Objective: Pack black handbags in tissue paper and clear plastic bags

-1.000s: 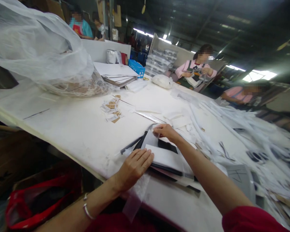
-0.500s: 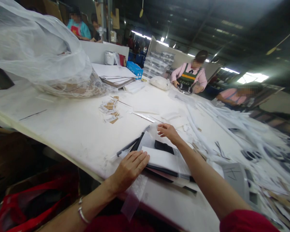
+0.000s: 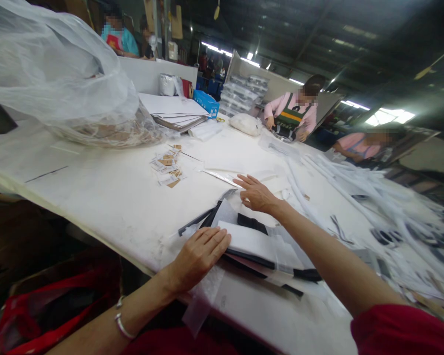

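Note:
In front of me lies a flat stack of black pieces [image 3: 251, 224] layered with white sheets and thin clear plastic. My left hand [image 3: 202, 249] rests flat on its near left corner, fingers stretched out over the edge of a folded white sheet [image 3: 249, 241]. Over the far edge of the stack is my right hand [image 3: 257, 195], fingers spread, with nothing visibly held in them. A strip of clear plastic [image 3: 198, 310] hangs over the table's front edge below my left hand.
A big translucent plastic bag [image 3: 77, 84] bulges at the left. Small paper tags [image 3: 169, 167] lie mid-table, behind them stacked boards [image 3: 173, 108] and a blue box [image 3: 206, 102]. White tubes and black parts cover the right. A person in a pink top [image 3: 296, 111] works across the table.
My right hand has moved slightly up and left, and its fingers have spread. The white and black layers have shifted a little. My left hand stays in place.

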Demonstrator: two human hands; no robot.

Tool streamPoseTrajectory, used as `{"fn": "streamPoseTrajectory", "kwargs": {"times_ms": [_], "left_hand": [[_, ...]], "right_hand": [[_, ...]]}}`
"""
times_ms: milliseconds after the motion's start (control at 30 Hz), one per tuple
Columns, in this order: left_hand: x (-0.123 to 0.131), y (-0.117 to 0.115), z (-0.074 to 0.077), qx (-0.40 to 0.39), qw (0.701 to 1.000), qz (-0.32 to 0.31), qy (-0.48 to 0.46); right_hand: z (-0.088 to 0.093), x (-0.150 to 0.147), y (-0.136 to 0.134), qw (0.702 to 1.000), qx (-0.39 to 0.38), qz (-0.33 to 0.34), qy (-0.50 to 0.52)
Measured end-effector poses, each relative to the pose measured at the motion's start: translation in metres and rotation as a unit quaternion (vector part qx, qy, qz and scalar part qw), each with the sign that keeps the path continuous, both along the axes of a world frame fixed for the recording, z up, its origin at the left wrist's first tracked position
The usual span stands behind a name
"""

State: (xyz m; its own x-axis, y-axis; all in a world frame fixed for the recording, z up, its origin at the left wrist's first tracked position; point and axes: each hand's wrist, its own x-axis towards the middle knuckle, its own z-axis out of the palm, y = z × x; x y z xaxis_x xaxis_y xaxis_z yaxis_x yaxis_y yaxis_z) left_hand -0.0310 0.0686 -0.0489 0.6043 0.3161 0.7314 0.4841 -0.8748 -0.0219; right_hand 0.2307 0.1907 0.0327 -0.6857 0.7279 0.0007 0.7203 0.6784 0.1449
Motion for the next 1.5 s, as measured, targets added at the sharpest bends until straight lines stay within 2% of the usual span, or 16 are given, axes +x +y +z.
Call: {"fn": "streamPoseTrajectory", "kwargs": {"times_ms": [133,200,400,500,567,667,700,767,800,867,967,1033,1100,1233,1400,1500], "left_hand": [[0.0,0.0,-0.001,-0.003,1.0,0.003,0.002],[0.0,0.0,-0.002,-0.005,1.0,0.003,0.002],[0.0,0.0,0.0,-0.009,1.0,-0.002,-0.005],[0.0,0.0,0.002,-0.009,1.0,0.001,-0.007],[0.001,-0.001,0.001,-0.014,1.0,0.005,-0.008],[0.001,-0.001,-0.003,-0.016,1.0,0.005,-0.012],[0.002,-0.001,-0.006,-0.015,1.0,0.004,-0.014],[0.002,-0.001,-0.011,-0.015,1.0,0.002,-0.018],[0.001,-0.001,-0.013,-0.016,1.0,0.001,-0.019],[0.001,-0.002,-0.017,-0.021,1.0,0.001,-0.023],[-0.001,-0.002,-0.021,-0.027,0.999,0.002,-0.028],[-0.001,-0.002,-0.023,-0.029,0.999,0.004,-0.028],[-0.001,-0.002,-0.025,-0.028,0.999,0.004,-0.028],[0.0,-0.003,-0.026,-0.027,0.999,0.006,-0.028],[0.0,-0.004,-0.023,-0.031,0.999,0.006,-0.033],[0.0,-0.004,-0.02,-0.031,0.999,0.007,-0.043]], "right_hand": [[0.021,-0.013,-0.001,0.983,-0.079,-0.153,-0.058],[0.031,-0.021,-0.001,0.972,-0.091,-0.203,-0.075],[0.063,-0.051,-0.008,0.962,-0.098,-0.239,-0.091],[0.071,-0.068,-0.024,0.954,-0.163,-0.245,-0.047],[0.069,-0.078,-0.039,0.918,-0.277,-0.281,0.035],[0.057,-0.087,-0.065,0.811,-0.439,-0.342,0.182],[0.053,-0.087,-0.074,0.78,-0.467,-0.351,0.224],[0.045,-0.085,-0.09,0.751,-0.481,-0.355,0.28],[0.041,-0.082,-0.097,0.75,-0.477,-0.352,0.293],[0.037,-0.073,-0.11,0.777,-0.446,-0.336,0.291],[0.032,-0.061,-0.125,0.865,-0.312,-0.303,0.251],[0.03,-0.056,-0.132,0.904,-0.193,-0.308,0.226],[0.028,-0.053,-0.136,0.906,-0.134,-0.336,0.219],[0.022,-0.049,-0.139,0.888,-0.137,-0.379,0.223],[0.006,-0.05,-0.131,0.899,-0.056,-0.39,0.191],[-0.005,-0.055,-0.121,0.91,-0.041,-0.379,0.161]]}}
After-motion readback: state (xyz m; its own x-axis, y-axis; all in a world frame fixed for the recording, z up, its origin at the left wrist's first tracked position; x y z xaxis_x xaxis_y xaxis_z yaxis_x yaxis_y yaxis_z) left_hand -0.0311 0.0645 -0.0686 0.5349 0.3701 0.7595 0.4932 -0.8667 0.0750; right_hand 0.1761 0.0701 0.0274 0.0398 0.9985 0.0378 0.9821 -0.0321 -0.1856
